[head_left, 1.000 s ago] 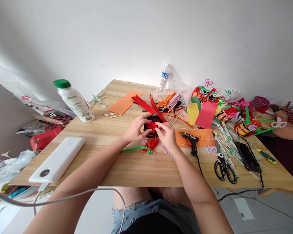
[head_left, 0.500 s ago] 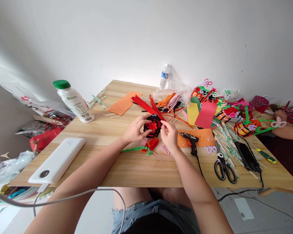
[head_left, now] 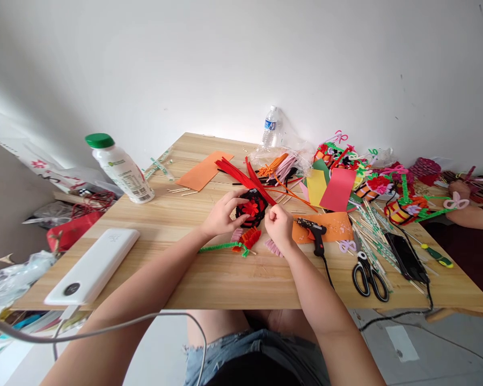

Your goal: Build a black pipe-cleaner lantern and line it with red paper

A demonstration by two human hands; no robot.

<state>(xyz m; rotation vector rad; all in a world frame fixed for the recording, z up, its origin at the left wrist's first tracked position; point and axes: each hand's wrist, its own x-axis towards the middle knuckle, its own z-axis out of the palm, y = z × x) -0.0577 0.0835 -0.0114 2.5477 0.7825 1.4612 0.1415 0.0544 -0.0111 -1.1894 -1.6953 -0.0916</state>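
My left hand (head_left: 224, 215) is closed on the left edge of a small black-and-red basket (head_left: 260, 215) made of pipe cleaners. A red pipe-cleaner flower (head_left: 250, 206) sits on the basket, by my left thumb. Just right of the basket, my right hand (head_left: 279, 226) is curled with its fingertips turned inward; whatever it pinches is hidden. Red pipe cleaners (head_left: 241, 176) lie behind the basket. In front of it are an orange-red pipe-cleaner flower (head_left: 250, 237) with a green stem (head_left: 221, 246) and lilac pipe-cleaner pieces (head_left: 272, 247).
Right of my hands lie a glue gun (head_left: 314, 231) on an orange sheet (head_left: 340, 224), scissors (head_left: 369, 277), sticks (head_left: 372, 236) and a black phone (head_left: 406, 256). A white power bank (head_left: 99, 262) and a bottle (head_left: 123, 171) stand left. Another person's arm (head_left: 475, 217) is at far right.
My right hand has drawn slightly away from the basket's edge and curled more tightly. My left hand and the basket stay nearly in place. The view has shifted slightly.
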